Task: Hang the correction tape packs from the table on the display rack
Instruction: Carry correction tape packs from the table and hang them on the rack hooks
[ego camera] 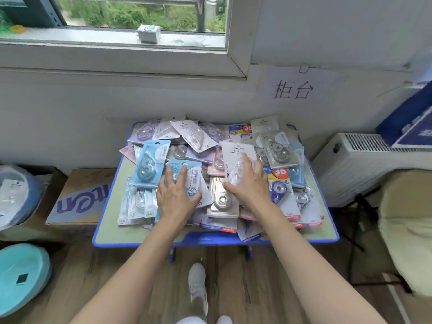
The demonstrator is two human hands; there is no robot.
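Correction tape packs (219, 197) lie heaped all over the small blue-rimmed surface (112, 225) under the window, dozens of them, overlapping and sliding across each other in pale blue, lilac, white and silver. No display rack is anywhere in sight from where the person stands, and neither hand has a pack lifted, so I would judge the job to be at its very beginning, or between trips. Practically the whole pile is left to hang.

Both arms reach over the near edge into the heap. The left hand (175, 195) rests flat on a light blue pack (195, 181) near the middle of the pile. Its fingers (168, 176) are straight and spread apart, lying on top of the card, not curled under it. The right hand (247, 185) lies just beside it on a white pack with a clear blister (236, 153). Those fingers (245, 162) are stretched forward over the blister, thumb held out to the side, touching the pack but not closed round it. So each hand has a pack beneath its palm and nothing pinched yet. The hang holes at the tops of both cards sit beyond the fingertips, towards the wall.

A cardboard box (79, 197) stands on the floor to the left of the surface, and a white radiator (364, 164) to the right.
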